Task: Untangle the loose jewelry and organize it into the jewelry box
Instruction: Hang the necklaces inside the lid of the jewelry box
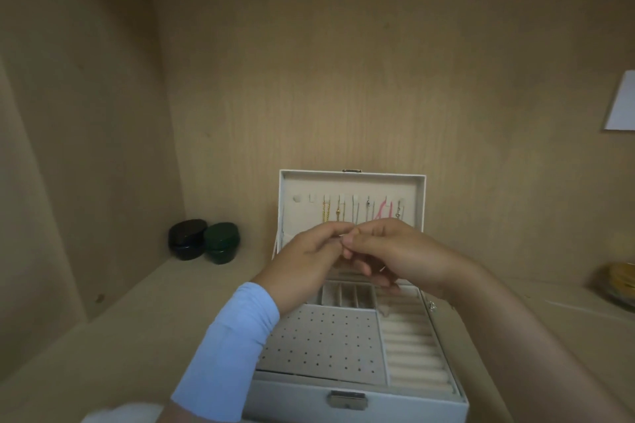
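Here, L hand (311,252) and R hand (395,251) meet fingertip to fingertip above the open jewelry box (412,405). Both pinch a tiny jewelry piece (342,236), too small to identify. Chains (325,213) hang on hooks in the upright lid (350,176). Two dark jars (204,242) stand well apart, on the left.

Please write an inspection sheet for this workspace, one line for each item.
Surface: pale wooden shelf.
Job's things: jewelry box open, lid upright, necklaces hanging inside lid.
Clutter: black jar and green jar side by side at back left; blurred yellow thing at right.
Grips: left hand and right hand, fingertips meeting above box; anything held too small to tell.
Cables: nothing seen.
Surroundings: wooden walls; white paper on right wall.
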{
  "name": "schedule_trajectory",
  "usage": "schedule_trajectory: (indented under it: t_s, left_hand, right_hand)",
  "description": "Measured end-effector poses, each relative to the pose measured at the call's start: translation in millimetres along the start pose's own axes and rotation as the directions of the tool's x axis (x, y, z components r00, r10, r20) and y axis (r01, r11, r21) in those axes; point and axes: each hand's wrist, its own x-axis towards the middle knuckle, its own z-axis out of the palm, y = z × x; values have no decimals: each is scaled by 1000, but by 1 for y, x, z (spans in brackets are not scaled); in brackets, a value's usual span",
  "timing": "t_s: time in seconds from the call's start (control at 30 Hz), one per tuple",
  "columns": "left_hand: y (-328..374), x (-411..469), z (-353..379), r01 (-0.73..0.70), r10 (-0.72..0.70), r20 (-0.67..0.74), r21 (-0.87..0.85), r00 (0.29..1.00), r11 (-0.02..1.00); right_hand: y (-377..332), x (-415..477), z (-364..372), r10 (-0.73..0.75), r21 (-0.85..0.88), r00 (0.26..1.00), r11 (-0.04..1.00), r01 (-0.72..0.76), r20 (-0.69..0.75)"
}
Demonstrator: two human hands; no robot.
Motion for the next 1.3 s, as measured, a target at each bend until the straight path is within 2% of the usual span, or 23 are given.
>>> schedule_trajectory:
  t_s: [0.03, 0.1, 0.23, 0.37, 0.5, 0.67, 0.77, 0.87, 1.0, 1.13, 1.2, 1.3]
  left_hand:
    - [1, 0, 1, 30, -29, 10, -51, 1000, 998]
    - [2, 0, -1, 65, -65, 12, -32, 998, 997]
    - [-2, 0, -7, 28, -28, -15, -30, 999, 999]
    - [-11, 3, -20, 39, -49, -40, -223, 998, 974]
    - [-19, 4, -31, 57, -81, -34, -455, 996, 889]
    - [-26, 3, -42, 65, -105, -42, -551, 994, 832]
    - [-29, 3, -45, 69, -129, -85, -501, 988, 863]
    - [-30, 5, -41, 53, -110, -119, -403, 987, 914]
    - [-23, 5, -28, -14, 13, -8, -213, 1000, 977]
    - [-19, 8, -28, 66, -65, 14, -225, 998, 972]
    - [-15, 13, -36, 78, -80, -12, -128, 997, 989]
    - [-10, 24, -53, 41, -35, -43, 143, 998, 989]
  right_hand:
    - [0, 1, 1, 5, 7, 1000, 1000, -5, -17]
    - [2, 1, -1, 25, 21, 999, 999, -24, -44]
    - [3, -1, -3, 62, 40, 998, 997, -61, -28]
    - [5, -3, -8, 103, 32, 992, 994, -105, 67]
    - [11, -3, -8, 81, 66, 993, 994, -87, 89]
    - [16, -2, -6, 89, 83, 994, 992, -94, 59]
    - [11, 0, -1, 51, 93, 999, 994, -50, -7]
    - [4, 3, 8, -5, 13, 997, 1000, 6, -82]
    - [-5, 14, 22, -52, -43, 989, 998, 46, -140]
    - [-12, 26, 27, -29, -53, 977, 998, 18, -212]
    - [-15, 31, 26, -3, -84, 973, 996, -17, -233]
    - [-21, 36, 21, 23, -143, 972, 988, -58, -236]
